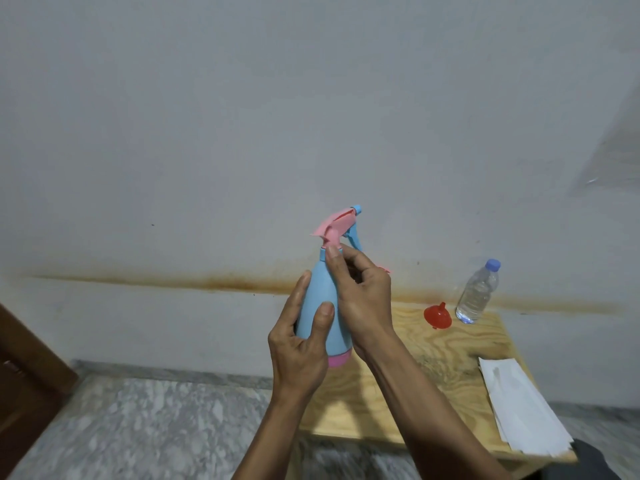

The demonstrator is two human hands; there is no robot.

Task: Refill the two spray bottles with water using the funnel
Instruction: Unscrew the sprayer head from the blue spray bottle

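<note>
A light-blue spray bottle (320, 296) with a pink base and a pink spray head (337, 226) is held upright in the air, above the left end of the table. My left hand (300, 344) grips its body from the left. My right hand (360, 289) curls its fingers round the bottle's neck, just under the spray head. A red funnel (437, 316) lies upside down on the table at the back. Beside the funnel stands a clear water bottle (478, 292) with a blue cap. A second spray bottle is not in view.
The small plywood table (433, 375) stands against a stained grey wall. A stack of white paper sheets (519, 403) lies at the table's right front corner. Grey marble floor (156, 427) stretches to the left, with a dark wooden piece (24, 375) at the far left edge.
</note>
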